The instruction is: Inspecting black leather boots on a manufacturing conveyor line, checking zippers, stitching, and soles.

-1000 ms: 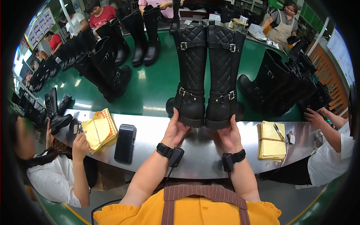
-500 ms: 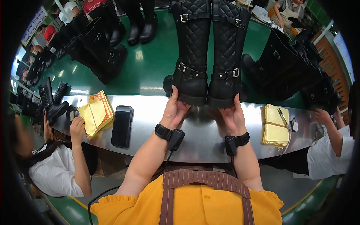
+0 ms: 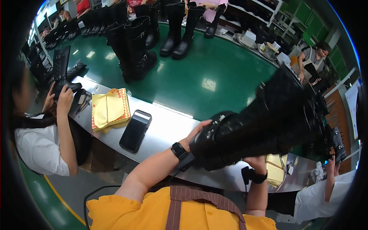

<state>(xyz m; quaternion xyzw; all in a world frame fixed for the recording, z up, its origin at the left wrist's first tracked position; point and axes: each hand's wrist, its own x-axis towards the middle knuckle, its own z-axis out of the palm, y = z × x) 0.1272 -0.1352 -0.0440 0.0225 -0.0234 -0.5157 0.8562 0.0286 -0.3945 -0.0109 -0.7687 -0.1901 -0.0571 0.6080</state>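
A tall black boot [image 3: 245,126] with straps and buckles is held aslant, its shaft pointing up and right. My left hand [image 3: 196,135] is closed round its foot end, thumb along the upper. My right hand [image 3: 256,163] is closed against the underside, its fingers largely hidden behind the boot. The second boot of the pair overlaps it and is hard to tell apart in the blur. Both wrists wear black bands with small boxes.
On the metal ledge [image 3: 157,115] lie a black phone [image 3: 135,132] and a banded stack of yellow papers [image 3: 109,111]; another yellow stack [image 3: 275,168] is partly covered. More boots [image 3: 132,53] stand on the green surface [image 3: 184,80]. A co-worker [image 3: 44,142] at left handles a boot.
The pair of boots, upright before me earlier, has been tipped over to the right. My left hand has shifted along the foot, my right hand lower and rightward. The view has turned.
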